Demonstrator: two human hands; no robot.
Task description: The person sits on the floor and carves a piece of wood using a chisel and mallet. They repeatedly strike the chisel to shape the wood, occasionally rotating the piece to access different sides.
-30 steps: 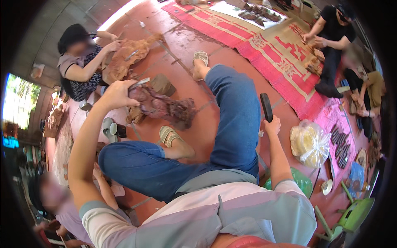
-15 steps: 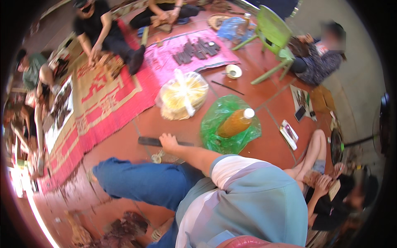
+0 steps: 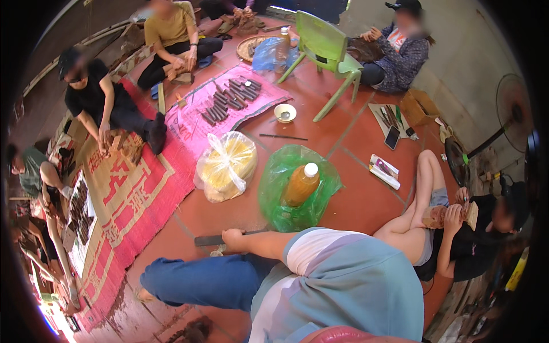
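My right hand [image 3: 233,239] is on a long, dark, flat bar [image 3: 207,240] lying on the tiled floor, its fingers curled around the middle. Whether the bar is a blade or a stone I cannot tell. Beside it, close to my blue-trousered knee, lies a small clear plastic scrap [image 3: 218,250]. Beyond the hand stands a bottle of amber liquid [image 3: 301,186] with a white cap, set in an open green plastic bag [image 3: 274,197]. A knotted clear bag of yellow pieces [image 3: 227,166] sits to its left. My left hand is out of sight.
A pink sheet [image 3: 189,120] bears several dark sticks [image 3: 231,100]. A white bowl with a spoon [image 3: 285,113], a thin dark rod [image 3: 283,137] and a green chair [image 3: 323,46] stand beyond. Other people sit around; one at right holds a wooden block [image 3: 452,216].
The view has swung, bringing more of the people at the back and right into sight. My right hand, spread over the bar before, now has its fingers curled around it.
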